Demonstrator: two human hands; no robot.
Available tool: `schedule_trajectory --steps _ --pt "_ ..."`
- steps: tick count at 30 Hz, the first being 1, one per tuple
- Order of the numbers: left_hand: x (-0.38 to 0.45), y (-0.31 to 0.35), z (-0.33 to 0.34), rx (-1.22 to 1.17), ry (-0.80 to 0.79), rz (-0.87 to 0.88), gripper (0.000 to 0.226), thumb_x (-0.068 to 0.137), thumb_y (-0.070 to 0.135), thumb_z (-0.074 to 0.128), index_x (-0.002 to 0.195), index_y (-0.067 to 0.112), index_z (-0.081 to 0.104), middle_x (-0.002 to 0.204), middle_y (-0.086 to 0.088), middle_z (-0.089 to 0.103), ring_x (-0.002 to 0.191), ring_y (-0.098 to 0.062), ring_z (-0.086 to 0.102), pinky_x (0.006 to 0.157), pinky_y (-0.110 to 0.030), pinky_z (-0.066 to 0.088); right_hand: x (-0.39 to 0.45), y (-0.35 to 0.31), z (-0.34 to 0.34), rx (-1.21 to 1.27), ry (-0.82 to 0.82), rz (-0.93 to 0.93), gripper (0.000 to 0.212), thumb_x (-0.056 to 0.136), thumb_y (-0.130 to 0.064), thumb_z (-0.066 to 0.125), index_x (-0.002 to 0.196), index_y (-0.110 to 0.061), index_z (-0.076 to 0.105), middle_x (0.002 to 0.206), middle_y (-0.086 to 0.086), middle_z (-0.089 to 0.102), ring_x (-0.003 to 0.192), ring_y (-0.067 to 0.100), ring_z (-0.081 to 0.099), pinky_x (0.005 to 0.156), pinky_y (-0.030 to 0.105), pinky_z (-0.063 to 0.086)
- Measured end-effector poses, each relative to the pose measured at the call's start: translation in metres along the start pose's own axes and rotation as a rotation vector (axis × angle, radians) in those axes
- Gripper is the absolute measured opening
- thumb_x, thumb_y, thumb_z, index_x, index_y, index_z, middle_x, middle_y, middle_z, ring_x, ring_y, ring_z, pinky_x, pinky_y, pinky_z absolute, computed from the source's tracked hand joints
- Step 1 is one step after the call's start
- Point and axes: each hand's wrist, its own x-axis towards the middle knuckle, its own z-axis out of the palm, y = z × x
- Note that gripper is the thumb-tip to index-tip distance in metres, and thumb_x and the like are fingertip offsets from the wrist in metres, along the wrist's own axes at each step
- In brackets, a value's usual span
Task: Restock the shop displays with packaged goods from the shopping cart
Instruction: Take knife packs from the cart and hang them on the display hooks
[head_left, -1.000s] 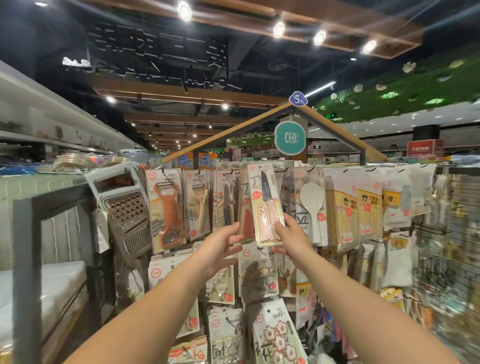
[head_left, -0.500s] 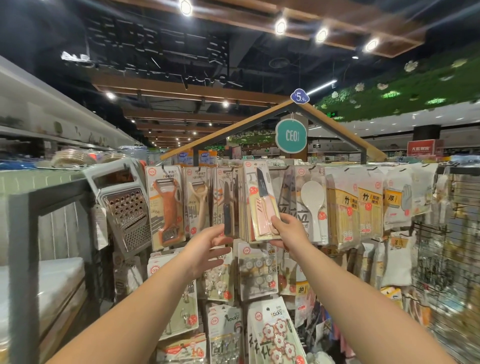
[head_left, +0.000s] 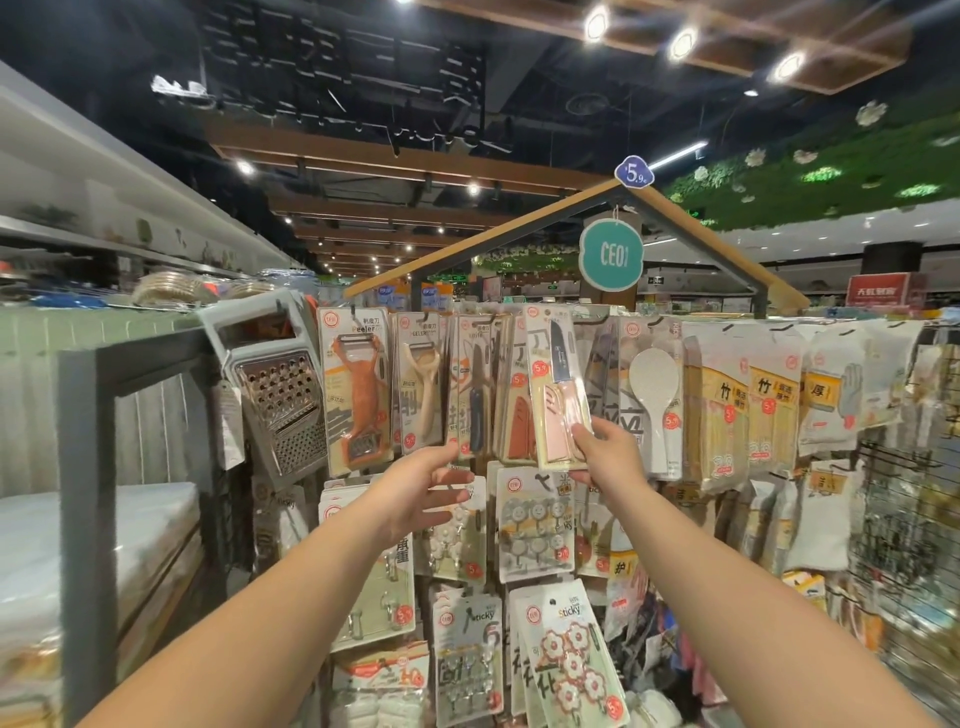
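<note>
A carded pink-handled knife pack (head_left: 557, 384) hangs at the top row of the peg display, among other knife packs. My right hand (head_left: 605, 452) pinches its lower right corner. My left hand (head_left: 421, 488) hovers just below and left of it with fingers spread and relaxed, holding nothing, in front of the blue knife pack (head_left: 475, 400). The top of the pink pack sits by the hook rail; whether it is on the hook I cannot tell.
Peeler packs (head_left: 358, 389) and a metal grater (head_left: 275, 384) hang to the left, a white rice paddle (head_left: 655, 400) and bamboo packs (head_left: 722, 410) to the right. Sticky hook packs (head_left: 571, 660) fill the lower rows. A grey shelf frame (head_left: 83, 467) stands left; a wire grid (head_left: 904, 519) right.
The pink knife pack moved up and back toward the top hook row with my right hand. My left hand let go of it and dropped lower left, fingers spread.
</note>
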Motion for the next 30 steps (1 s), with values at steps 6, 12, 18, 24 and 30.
schedule_trajectory --steps 6,12,18,24,30 --pt "0.002 -0.003 0.000 0.023 -0.022 -0.014 0.025 0.098 0.035 0.055 0.119 0.021 0.058 0.086 0.002 0.073 0.080 -0.018 0.068 0.078 -0.036 0.048 0.005 0.009 -0.002 -0.120 0.007 -0.039 0.044 0.098 -0.025 0.053 0.140 -0.011 0.052 0.136 0.010 0.058 0.096 0.021 0.065 0.060 0.027 0.060" --pt "0.007 -0.003 0.002 0.041 -0.022 -0.008 0.028 0.098 0.036 0.056 0.121 0.021 0.059 0.089 0.002 0.074 0.083 -0.019 0.069 0.083 -0.036 0.050 0.006 0.008 -0.003 -0.060 0.043 -0.015 0.036 0.100 -0.023 0.052 0.134 -0.012 0.056 0.112 0.002 0.066 0.090 0.021 0.067 0.062 0.031 0.059" --pt "0.016 0.000 0.011 0.074 -0.008 -0.010 0.028 0.097 0.038 0.057 0.120 0.022 0.058 0.091 0.003 0.075 0.085 -0.017 0.070 0.082 -0.035 0.051 0.016 -0.004 0.000 -0.102 -0.040 0.040 0.030 0.098 -0.023 0.053 0.125 -0.015 0.062 0.105 0.005 0.068 0.091 0.022 0.069 0.067 0.034 0.062" --pt "0.020 0.001 0.036 0.100 -0.045 0.003 0.022 0.099 0.035 0.053 0.115 0.021 0.060 0.088 0.004 0.073 0.088 -0.017 0.067 0.082 -0.034 0.050 0.018 0.000 0.001 -0.236 -0.086 0.112 0.053 0.094 -0.039 0.058 0.138 -0.011 0.051 0.117 0.004 0.063 0.088 0.020 0.064 0.067 0.033 0.057" --pt "0.023 -0.016 0.069 0.244 -0.146 -0.002 0.017 0.100 0.035 0.051 0.109 0.024 0.058 0.091 0.006 0.070 0.079 -0.011 0.065 0.067 -0.025 0.046 -0.044 0.045 -0.041 -0.161 -0.117 0.282 0.061 0.095 -0.040 0.060 0.145 -0.013 0.039 0.125 0.008 0.058 0.093 0.018 0.059 0.074 0.027 0.047"
